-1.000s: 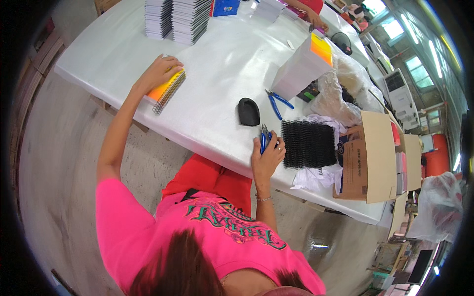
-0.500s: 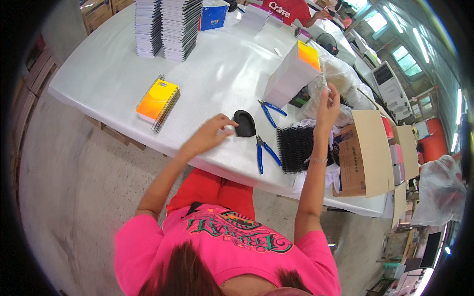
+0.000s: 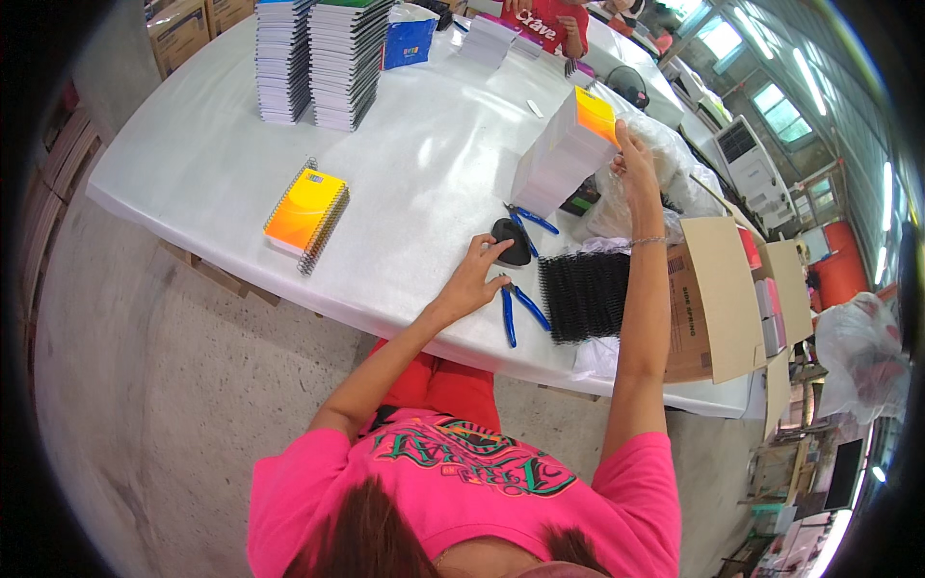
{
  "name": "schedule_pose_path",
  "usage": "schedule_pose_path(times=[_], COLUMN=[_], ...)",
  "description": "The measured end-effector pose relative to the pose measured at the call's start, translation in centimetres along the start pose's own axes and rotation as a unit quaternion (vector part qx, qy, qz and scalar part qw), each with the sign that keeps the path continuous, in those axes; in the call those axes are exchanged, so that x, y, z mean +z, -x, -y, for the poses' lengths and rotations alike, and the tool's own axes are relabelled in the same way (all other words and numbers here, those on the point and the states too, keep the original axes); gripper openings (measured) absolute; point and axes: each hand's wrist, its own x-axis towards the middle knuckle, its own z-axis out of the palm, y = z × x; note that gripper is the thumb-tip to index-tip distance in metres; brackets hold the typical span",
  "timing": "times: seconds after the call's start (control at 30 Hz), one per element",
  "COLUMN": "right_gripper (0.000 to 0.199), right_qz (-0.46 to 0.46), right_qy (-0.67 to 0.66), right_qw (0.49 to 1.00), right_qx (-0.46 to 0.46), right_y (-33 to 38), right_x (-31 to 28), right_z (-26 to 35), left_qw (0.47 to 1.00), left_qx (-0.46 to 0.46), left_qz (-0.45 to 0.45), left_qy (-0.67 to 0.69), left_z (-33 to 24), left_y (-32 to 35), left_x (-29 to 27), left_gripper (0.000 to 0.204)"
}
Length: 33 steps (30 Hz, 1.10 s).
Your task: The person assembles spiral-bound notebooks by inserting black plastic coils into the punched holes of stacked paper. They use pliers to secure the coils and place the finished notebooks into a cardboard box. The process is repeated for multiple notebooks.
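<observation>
Probably heavy whole but slick-covered, the tall yellow-topped stack (image 3: 561,156) on the table (image 3: 414,183) seems best held by its edges, where the right hand (image 3: 634,162) sits, grip unclear from here, the left hand (image 3: 472,276), fingers parted, at the black holder (image 3: 515,250).

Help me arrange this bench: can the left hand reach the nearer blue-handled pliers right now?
Probably yes: the left hand is at the black dish, thumb close to the pliers, whose blue handles appear uncovered.

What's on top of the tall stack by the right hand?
A yellow-orange cover, the right hand by its edge. Anything beneath is hidden; only white sides show.
</observation>
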Motion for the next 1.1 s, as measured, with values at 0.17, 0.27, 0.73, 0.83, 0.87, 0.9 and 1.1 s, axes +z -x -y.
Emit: schedule_pose_path(times=[0.17, 0.27, 0.73, 0.83, 0.87, 0.9, 1.1], right_gripper=[0.066, 0.059, 0.045, 0.042, 0.040, 0.039, 0.039], right_qz=[0.037, 0.063, 0.081, 0.081, 0.094, 0.104, 0.017], right_qy=[-0.046, -0.051, -0.073, -0.071, -0.072, -0.072, 0.029], right_qw=[0.997, 0.995, 0.992, 0.992, 0.991, 0.990, 0.999], right_qx=[0.044, 0.050, 0.061, 0.068, 0.065, 0.062, -0.011], right_y=[0.1, 0.1, -0.8, -0.8, -0.9, -1.1, -0.8], right_x=[-0.1, -0.3, -0.8, -0.9, -0.9, -1.4, -1.3], right_z=[0.3, 0.5, -0.4, -0.4, -0.3, -0.4, 0.3], left_qw=[0.999, 0.998, 0.998, 0.998, 0.998, 0.998, 0.997], left_qx=[0.006, 0.011, -0.002, 0.001, 0.004, 0.004, -0.004], left_qz=[-0.033, -0.060, -0.047, -0.048, -0.049, -0.046, -0.052], left_qy=[0.015, 0.031, 0.048, 0.048, 0.045, 0.046, 0.051], left_z=[-0.1, 0.4, 0.0, 0.0, 0.1, 0.0, 0.0], left_y=[0.2, 0.1, 0.3, 0.3, 0.3, 0.2, 0.1], left_x=[-0.2, 0.1, -0.1, -0.4, -0.5, -0.4, -0.2], left_gripper=[0.059, 0.057, 0.048, 0.046, 0.046, 0.045, 0.042])
